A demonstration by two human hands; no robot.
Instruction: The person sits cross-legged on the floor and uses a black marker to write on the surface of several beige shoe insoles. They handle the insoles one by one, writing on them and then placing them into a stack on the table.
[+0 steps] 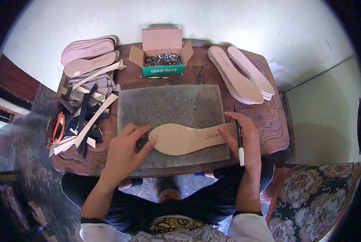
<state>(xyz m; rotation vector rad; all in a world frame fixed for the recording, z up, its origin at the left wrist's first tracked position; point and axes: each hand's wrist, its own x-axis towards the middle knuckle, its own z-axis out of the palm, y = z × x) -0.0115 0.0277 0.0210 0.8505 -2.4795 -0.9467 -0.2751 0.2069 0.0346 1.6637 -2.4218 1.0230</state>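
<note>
A beige insole (176, 139) lies lengthwise on a dark grey, rough-faced slab (168, 103), its wide end to the left. My left hand (126, 149) is at that wide end with fingers apart, the thumb tip touching the edge and the index finger just beside it. At the narrow end, my right hand (247, 137) has its fingers and thumb on the insole, covering part of it. A black marker pen (239, 139) with a white end is tucked between that hand's fingers, running along the back of the hand.
An open green box (163, 69) of small metal nails stands at the back; a thin metal tool (156, 77) lies before it. Stacked insoles sit at back left (90, 48) and right (237, 76). Material offcuts (86, 109) and orange-handled scissors (59, 127) crowd the wooden table's (275, 133) left side.
</note>
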